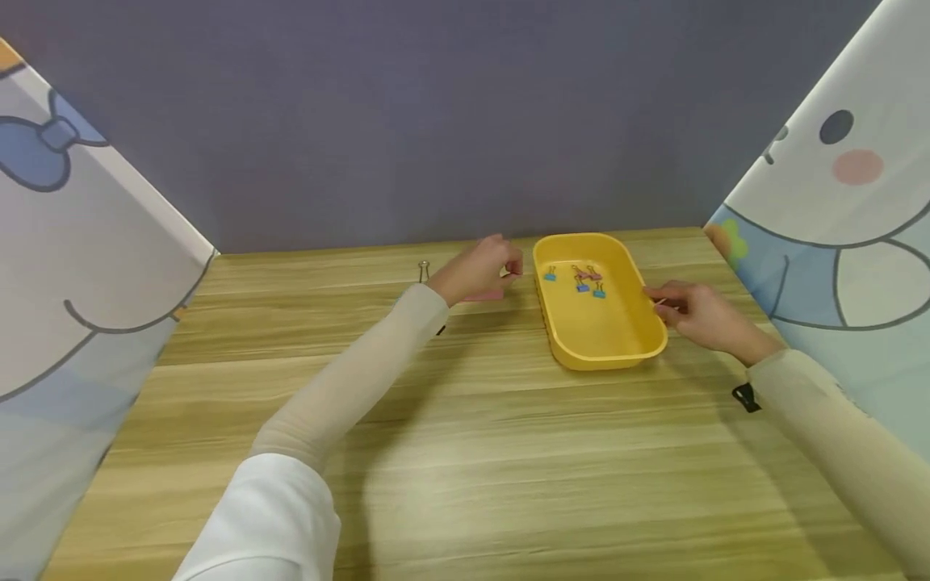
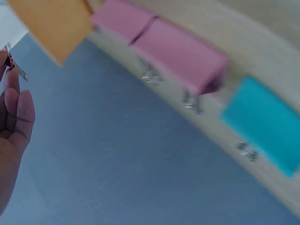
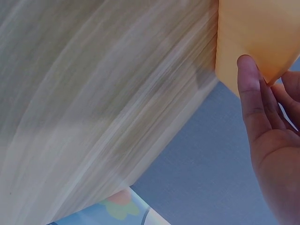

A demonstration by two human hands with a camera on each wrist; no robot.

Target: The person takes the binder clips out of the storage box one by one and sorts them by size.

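**Two pinches at once**

A yellow, rounded-rectangular plastic tray [image 1: 588,327] has its right rim pinched by the right hand [image 1: 695,315], seemingly for steadiness. Left of the tray, the left hand [image 1: 477,271] pinches a small pinkish metal binder clip [image 2: 10,61], fingertips suiting its size.

Text: none legible | labels: none legible | brands: none legible | numbers: none legible | signs: none legible | views: head, left wrist, right wrist
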